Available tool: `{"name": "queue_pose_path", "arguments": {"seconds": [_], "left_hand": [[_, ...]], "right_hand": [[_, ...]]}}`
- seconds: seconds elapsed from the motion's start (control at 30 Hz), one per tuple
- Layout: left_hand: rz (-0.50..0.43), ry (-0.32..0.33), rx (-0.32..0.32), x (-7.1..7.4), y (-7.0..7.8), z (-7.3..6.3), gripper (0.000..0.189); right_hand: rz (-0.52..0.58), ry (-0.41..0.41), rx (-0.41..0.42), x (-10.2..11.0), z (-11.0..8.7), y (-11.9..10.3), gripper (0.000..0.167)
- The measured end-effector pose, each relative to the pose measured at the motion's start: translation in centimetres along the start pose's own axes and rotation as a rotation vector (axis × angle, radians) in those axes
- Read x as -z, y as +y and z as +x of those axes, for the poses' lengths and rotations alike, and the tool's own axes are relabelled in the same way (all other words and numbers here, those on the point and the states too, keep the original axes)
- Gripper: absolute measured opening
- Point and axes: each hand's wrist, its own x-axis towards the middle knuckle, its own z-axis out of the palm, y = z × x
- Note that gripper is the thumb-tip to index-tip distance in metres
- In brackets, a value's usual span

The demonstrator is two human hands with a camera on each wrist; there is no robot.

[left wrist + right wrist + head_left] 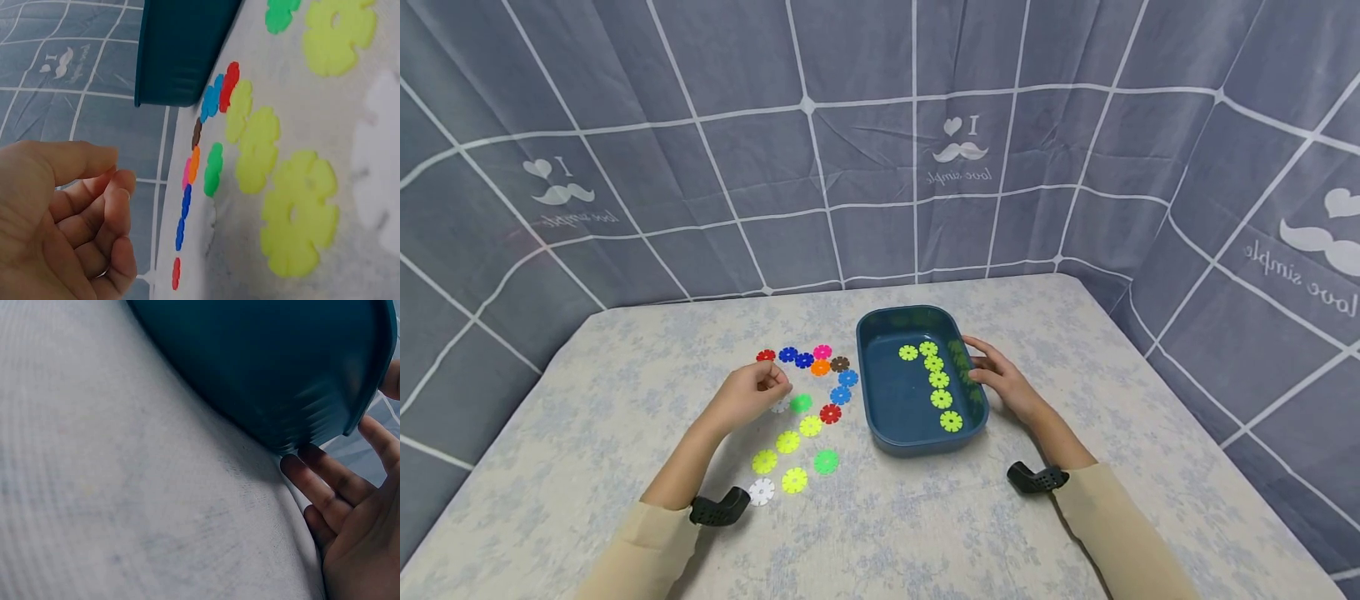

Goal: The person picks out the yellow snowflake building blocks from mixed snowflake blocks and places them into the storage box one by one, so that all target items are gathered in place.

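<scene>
My left hand [747,398] hovers over the loose snowflake discs on the table, beside a green disc [802,403] and a partly covered white disc [780,405]. Its thumb and index fingertips meet and the other fingers curl inward; nothing shows between them in the left wrist view. A dark teal plastic bin [891,396] stands right of the discs, holding several yellow-green discs [939,379] in a line, plus a single one [908,353] to their left. Fingers of my right hand [1011,387] touch the bin's right side, fairly straight, with the thumb at the rim.
Red [831,414], blue [804,360], orange [821,367], pink [823,352], brown [840,364] and yellow [787,442] discs lie spread left of the bin. A patterned cloth covers the table [925,525]. Grey checked curtains [865,158] hang behind and beside it.
</scene>
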Motion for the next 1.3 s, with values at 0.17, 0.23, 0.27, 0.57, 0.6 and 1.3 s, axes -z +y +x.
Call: {"name": "queue_pose_path", "arguments": {"seconds": [0.17,0.23,0.27,0.57,0.6,1.3], "left_hand": [[0.002,-0.042,0.004,0.3,-0.7,-0.9,0.012],[0.004,-0.054,0.01,0.5,-1.0,-1.3,0.012],[0.005,-0.059,0.012,0.6,-1.2,-1.4,0.012],[-0.037,-0.141,0.001,1.2,-2.2,-2.4,0.011],[-0.045,-0.16,-0.01,1.3,-2.3,-2.4,0.011],[-0.147,-0.494,-0.009,2.1,-3.6,-3.3,0.031]], "right_hand": [[0.001,-0.008,0.005,0.0,0.1,0.1,0.059],[0.003,-0.011,0.005,0.0,0.1,0.1,0.059],[0.003,-0.007,0.001,0.0,0.1,0.1,0.059],[-0.008,0.004,-0.008,0.1,0.1,0.2,0.058],[-0.007,0.004,-0.008,0.1,0.1,0.2,0.058],[-0.012,0.005,-0.002,0.1,0.1,0.2,0.059]]}}
